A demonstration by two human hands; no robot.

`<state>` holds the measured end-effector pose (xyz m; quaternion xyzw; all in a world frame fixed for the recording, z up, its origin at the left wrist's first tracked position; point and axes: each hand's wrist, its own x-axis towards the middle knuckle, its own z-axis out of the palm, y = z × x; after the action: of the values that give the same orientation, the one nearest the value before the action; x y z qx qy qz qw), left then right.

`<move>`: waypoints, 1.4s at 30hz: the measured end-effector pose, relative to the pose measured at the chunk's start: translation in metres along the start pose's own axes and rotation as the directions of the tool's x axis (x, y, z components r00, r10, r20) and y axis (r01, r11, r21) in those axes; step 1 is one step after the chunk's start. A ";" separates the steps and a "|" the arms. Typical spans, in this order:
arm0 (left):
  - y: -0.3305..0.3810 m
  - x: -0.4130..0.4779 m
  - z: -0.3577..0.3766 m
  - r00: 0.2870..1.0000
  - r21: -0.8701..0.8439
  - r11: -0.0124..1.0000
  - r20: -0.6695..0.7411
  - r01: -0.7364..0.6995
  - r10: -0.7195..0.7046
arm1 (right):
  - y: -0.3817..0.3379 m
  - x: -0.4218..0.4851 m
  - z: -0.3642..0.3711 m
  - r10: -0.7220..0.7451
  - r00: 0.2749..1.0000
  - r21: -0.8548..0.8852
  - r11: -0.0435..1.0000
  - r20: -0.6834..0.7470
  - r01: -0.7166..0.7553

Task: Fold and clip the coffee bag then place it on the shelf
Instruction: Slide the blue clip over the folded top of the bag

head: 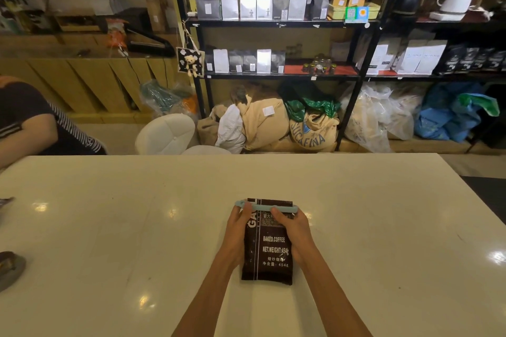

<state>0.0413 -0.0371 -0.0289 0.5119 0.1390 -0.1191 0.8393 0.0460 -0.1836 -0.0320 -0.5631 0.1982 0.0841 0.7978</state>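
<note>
Coffee bag [269, 249], one dark brown pouch, lies flat on the glossy white table [109, 227] straight ahead of me, its top edge pointing away toward the shelving. White print on it reads "BAKED.COFFEE" and "NET.WEIGHT:454g", with Chinese characters above and below and "454g" repeated on the last line; large letters beginning "GA" run up its left side, partly covered. One pale blue clip [267, 207] lies straight across the bag just below its top edge, its ends sticking out past both sides. I see two bare forearms reaching in from the bottom edge, one on each side of the bag. My left hand [238, 230] rests along the bag's left edge with fingers curled and its fingertips pressing on the clip's left end. My right hand [291, 230] lies over the bag's right side, fingers bent, thumb and fingertips on the clip near its right end. I cannot tell whether the clip is fully snapped closed. Beyond the table stands a black metal shelf [276, 23] with rows of white, grey and black pouches, too small to read. On the floor beneath it sits a burlap sack [312, 131] printed "SUCAFINA". At far left another person's arm [27, 128] shows, in a dark sleeve.
</note>
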 end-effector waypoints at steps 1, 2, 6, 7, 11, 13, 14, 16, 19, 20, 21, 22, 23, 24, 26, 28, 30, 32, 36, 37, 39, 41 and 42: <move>0.001 0.002 -0.002 1.000 -0.016 1.000 -0.002 -0.009 0.009 | 0.001 0.000 0.001 -0.011 1.000 -0.006 1.000 -0.008 0.011; 0.002 0.002 -0.003 1.000 -0.018 1.000 -0.006 -0.021 0.021 | 0.002 -0.001 0.002 -0.020 1.000 -0.012 1.000 -0.012 0.020; -0.002 0.003 0.001 0.994 0.009 0.999 -0.101 -0.045 0.046 | 0.003 -0.001 0.004 -0.024 1.000 -0.043 0.999 -0.020 0.023; -0.003 0.004 0.002 0.991 0.010 0.999 -0.127 -0.050 0.051 | 0.002 0.000 0.003 -0.020 1.000 -0.045 0.999 -0.018 0.019; -0.005 0.005 0.006 0.984 -0.005 0.998 -0.168 -0.068 0.066 | -0.001 0.001 0.002 0.004 1.000 -0.056 0.998 -0.003 -0.004; -0.006 0.004 0.006 0.981 -0.010 0.997 -0.178 -0.075 0.072 | -0.002 0.000 0.004 0.009 1.000 -0.072 0.997 -0.002 -0.009; -0.006 0.004 0.006 0.980 -0.011 0.997 -0.184 -0.077 0.074 | -0.003 0.000 0.006 0.009 1.000 -0.079 0.997 -0.009 -0.009; -0.007 0.004 0.006 0.976 -0.015 0.996 -0.205 -0.083 0.078 | -0.003 -0.001 0.008 0.008 1.000 -0.078 0.997 -0.024 -0.010; -0.007 0.005 0.005 0.969 -0.018 0.995 -0.229 -0.096 0.090 | -0.001 -0.002 0.010 0.005 1.000 -0.062 0.998 -0.029 -0.007; -0.007 0.005 0.005 0.968 -0.015 0.995 -0.233 -0.099 0.093 | -0.001 -0.002 0.010 0.006 0.999 -0.060 0.998 -0.031 -0.008; -0.007 0.005 0.005 0.966 -0.012 0.995 -0.239 -0.101 0.095 | -0.001 -0.002 0.010 0.007 0.999 -0.059 0.998 -0.032 -0.008; -0.007 0.005 0.006 0.965 -0.009 0.995 -0.245 -0.102 0.097 | -0.001 -0.001 0.010 0.008 0.999 -0.057 0.998 -0.034 -0.010; -0.008 0.005 0.006 0.963 -0.005 0.994 -0.252 -0.105 0.100 | -0.002 -0.001 0.010 0.009 0.999 -0.057 0.998 -0.035 -0.011; -0.007 0.004 0.006 0.960 0.000 0.994 -0.258 -0.109 0.105 | -0.002 -0.001 0.011 0.010 0.999 -0.058 0.998 -0.036 -0.012; -0.008 0.005 0.007 0.955 0.014 0.993 -0.272 -0.117 0.116 | -0.002 -0.001 0.011 0.009 0.999 -0.060 0.998 -0.038 -0.012; -0.008 0.006 0.007 0.951 0.027 0.992 -0.283 -0.121 0.124 | -0.002 -0.001 0.012 0.012 0.999 -0.058 0.998 -0.040 -0.015; -0.007 0.006 0.007 0.947 0.045 0.990 -0.291 -0.130 0.138 | -0.002 0.000 0.012 0.016 0.999 -0.061 0.998 -0.043 -0.018; -0.006 0.006 0.009 0.940 0.076 0.986 -0.300 -0.147 0.164 | -0.003 0.000 0.012 0.014 0.999 -0.064 0.998 -0.046 -0.017; -0.006 0.006 0.012 0.932 0.122 0.980 -0.310 -0.155 0.186 | -0.003 -0.001 0.014 0.010 0.999 -0.056 0.998 -0.046 -0.013; -0.006 0.006 0.011 0.934 0.129 0.978 -0.301 -0.161 0.194 | -0.004 -0.001 0.014 0.007 0.999 -0.054 0.998 -0.044 -0.009; -0.006 0.003 0.010 0.945 0.159 0.973 -0.256 -0.169 0.205 | -0.006 -0.003 0.014 -0.001 0.999 -0.047 0.999 -0.044 -0.001; -0.008 0.000 0.010 0.969 0.206 0.969 -0.175 -0.135 0.172 | -0.006 -0.005 0.015 -0.024 0.998 -0.041 0.999 -0.055 0.022; -0.009 -0.002 0.010 0.981 0.231 0.966 -0.130 -0.114 0.147 | -0.005 -0.006 0.015 -0.042 0.997 -0.050 0.998 -0.066 0.038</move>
<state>0.0370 -0.0498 -0.0314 0.6179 0.1521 -0.0404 0.7703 0.0458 -0.1707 -0.0205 -0.5887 0.2112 0.0541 0.7784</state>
